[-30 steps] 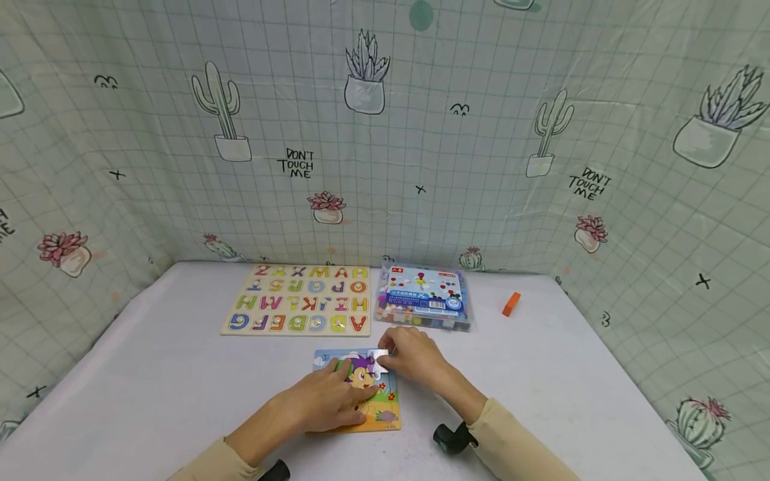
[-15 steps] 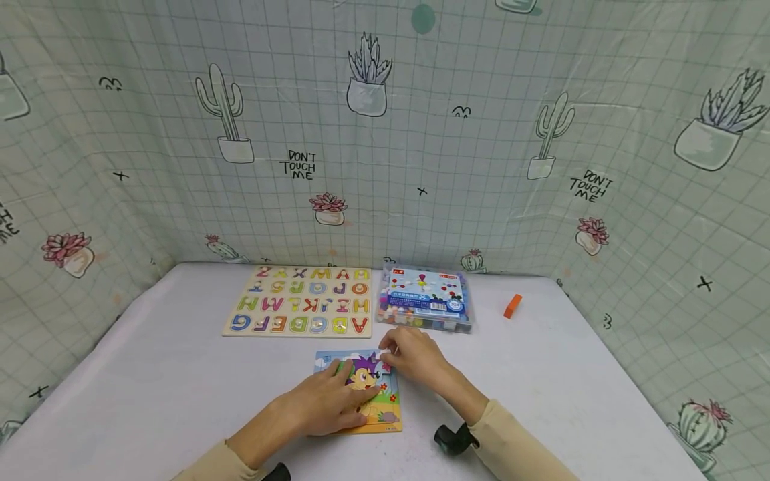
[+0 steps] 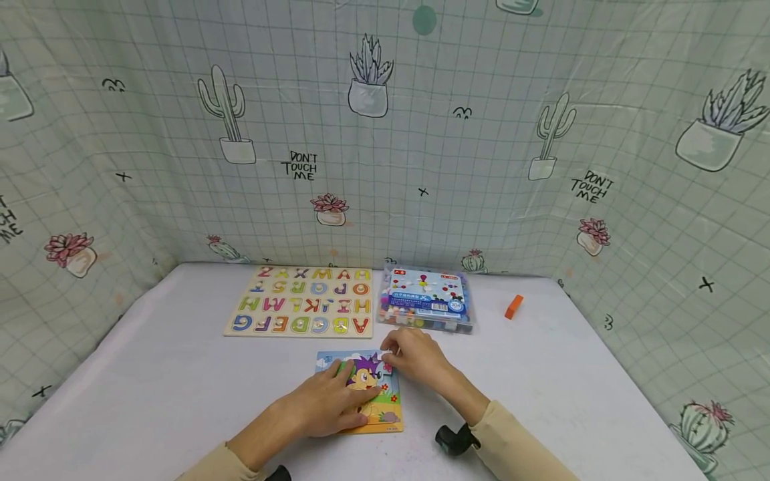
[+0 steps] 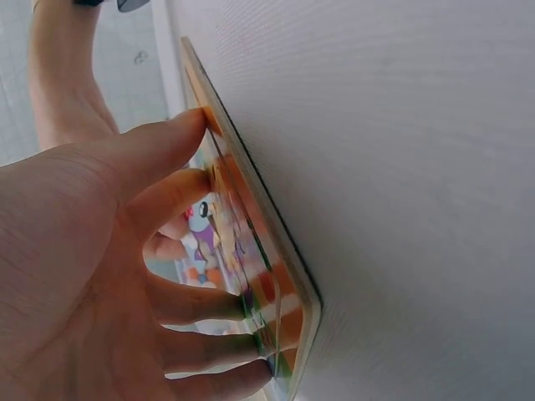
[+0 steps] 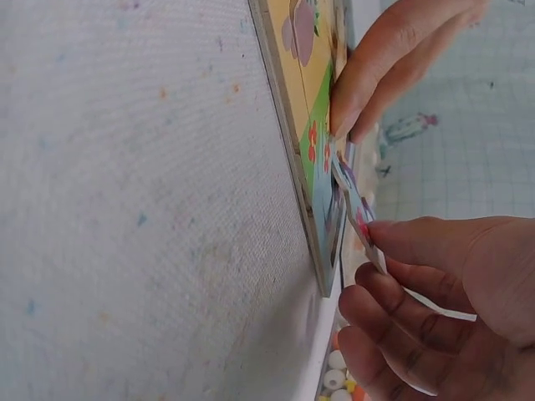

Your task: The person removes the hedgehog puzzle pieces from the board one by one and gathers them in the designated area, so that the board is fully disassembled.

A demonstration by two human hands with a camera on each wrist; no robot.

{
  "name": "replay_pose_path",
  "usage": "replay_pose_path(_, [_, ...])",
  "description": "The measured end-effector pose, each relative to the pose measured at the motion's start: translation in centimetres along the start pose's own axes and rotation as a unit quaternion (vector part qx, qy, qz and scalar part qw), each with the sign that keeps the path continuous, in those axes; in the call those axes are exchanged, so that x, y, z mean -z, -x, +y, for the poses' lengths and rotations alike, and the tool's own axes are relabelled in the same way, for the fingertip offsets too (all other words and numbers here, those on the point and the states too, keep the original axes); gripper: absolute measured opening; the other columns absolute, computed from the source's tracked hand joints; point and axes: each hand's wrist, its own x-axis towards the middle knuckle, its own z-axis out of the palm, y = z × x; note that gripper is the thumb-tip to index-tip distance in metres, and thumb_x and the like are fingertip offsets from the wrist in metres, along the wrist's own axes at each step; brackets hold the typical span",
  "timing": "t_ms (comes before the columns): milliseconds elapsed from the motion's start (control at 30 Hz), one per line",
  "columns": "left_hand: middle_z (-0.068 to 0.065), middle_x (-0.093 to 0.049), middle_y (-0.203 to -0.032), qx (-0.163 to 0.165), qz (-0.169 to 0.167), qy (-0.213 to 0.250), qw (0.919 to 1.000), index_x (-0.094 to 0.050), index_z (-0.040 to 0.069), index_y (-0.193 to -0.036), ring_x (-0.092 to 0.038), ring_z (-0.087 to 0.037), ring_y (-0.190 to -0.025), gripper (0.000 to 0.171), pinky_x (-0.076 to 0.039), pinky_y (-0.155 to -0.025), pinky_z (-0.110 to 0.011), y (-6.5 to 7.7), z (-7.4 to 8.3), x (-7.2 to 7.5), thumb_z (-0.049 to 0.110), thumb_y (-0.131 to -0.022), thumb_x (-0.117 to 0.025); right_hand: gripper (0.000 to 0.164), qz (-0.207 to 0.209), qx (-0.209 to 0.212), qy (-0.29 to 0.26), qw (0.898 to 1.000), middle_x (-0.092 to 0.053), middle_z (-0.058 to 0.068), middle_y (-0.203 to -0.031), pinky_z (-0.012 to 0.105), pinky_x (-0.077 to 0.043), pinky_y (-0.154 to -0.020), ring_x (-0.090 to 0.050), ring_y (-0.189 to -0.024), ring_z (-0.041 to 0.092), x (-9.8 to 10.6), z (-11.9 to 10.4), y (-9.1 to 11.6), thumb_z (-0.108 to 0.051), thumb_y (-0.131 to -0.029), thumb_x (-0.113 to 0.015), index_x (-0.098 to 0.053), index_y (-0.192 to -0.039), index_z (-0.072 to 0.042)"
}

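Observation:
A cartoon jigsaw puzzle (image 3: 390, 417) with a purple-haired character lies on the white table. My left hand (image 3: 327, 401) rests on it, fingers spread and fairly straight, their tips touching its surface in the left wrist view. The palm covers the puzzle's left part. At the top right corner my right hand (image 3: 415, 355) pinches a puzzle piece (image 5: 359, 210) between thumb and fingers. In the right wrist view the piece is tilted, its outer edge raised above the board and its inner end close to the left hand's fingertips.
Behind the puzzle lies a wooden alphabet board (image 3: 301, 332). Beside it stands a clear plastic box (image 3: 426, 297) of colourful beads with a printed label. An orange block (image 3: 514, 306) lies farther right. A patterned curtain (image 3: 385, 167) encloses the table's back and sides.
The puzzle piece in my right hand has changed its tilt: its bright glare is gone and its print shows. It has shifted slightly right. My left hand stays in place on the puzzle.

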Motion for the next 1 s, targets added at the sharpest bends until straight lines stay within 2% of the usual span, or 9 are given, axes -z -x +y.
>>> replay_pose_path(267, [-0.025,-0.038,-0.153,-0.012,0.023,0.008,0.9996,-0.051,0.04,-0.141,-0.04,-0.05,-0.137,0.046,-0.045,-0.101,-0.062,0.2,-0.2,-0.4,0.051,-0.097,-0.053,0.01,0.006,-0.005,-0.004,1.0,-0.062,-0.004,-0.077,0.022,-0.041,-0.06,-0.05,-0.068,0.009,-0.6,0.2,-0.1,-0.021,-0.088,-0.073,-0.073,-0.092,-0.013])
replay_pose_path(500, [-0.025,-0.04,-0.151,-0.013,0.029,0.004,0.9995,-0.051,0.041,-0.141,-0.042,-0.049,-0.135,0.046,-0.046,-0.099,-0.062,0.2,-0.2,-0.5,0.052,-0.096,-0.054,0.01,0.003,-0.003,-0.019,1.0,-0.061,-0.005,-0.076,0.021,-0.041,-0.059,-0.05,-0.066,0.008,-1.0,0.4,-0.3,-0.021,-0.089,-0.073,-0.073,-0.093,-0.012])
replay_pose_path(700, [-0.024,-0.04,-0.151,-0.013,0.026,0.004,0.9996,-0.052,0.04,-0.141,-0.043,-0.049,-0.134,0.046,-0.047,-0.098,-0.062,0.1,-0.1,-0.6,0.052,-0.096,-0.053,0.009,-0.019,-0.007,-0.074,0.997,-0.068,-0.002,-0.085,0.022,-0.048,-0.065,-0.056,-0.073,0.007,-0.6,1.1,-0.5,-0.016,-0.093,-0.067,-0.074,-0.096,-0.01])
replay_pose_path(900, [-0.024,-0.04,-0.152,-0.012,0.025,0.003,0.9996,-0.051,0.04,-0.141,-0.043,-0.048,-0.134,0.047,-0.047,-0.098,-0.061,0.1,-0.1,-0.5,0.053,-0.096,-0.053,0.012,-0.045,-0.031,-0.144,0.988,-0.068,0.004,-0.086,0.023,-0.051,-0.056,-0.06,-0.062,0.01,0.2,2.2,-0.5,-0.009,-0.094,-0.063,-0.073,-0.099,-0.004])
replay_pose_path(1000, [-0.023,-0.039,-0.152,-0.008,0.022,0.006,0.9997,-0.051,0.04,-0.141,-0.042,-0.048,-0.135,0.047,-0.047,-0.099,-0.061,0.1,-0.1,-0.4,0.053,-0.096,-0.053,0.012,-0.046,-0.043,-0.147,0.987,-0.068,0.003,-0.085,0.022,-0.05,-0.055,-0.06,-0.061,0.01,0.6,2.9,-0.4,-0.008,-0.094,-0.062,-0.073,-0.098,-0.005])
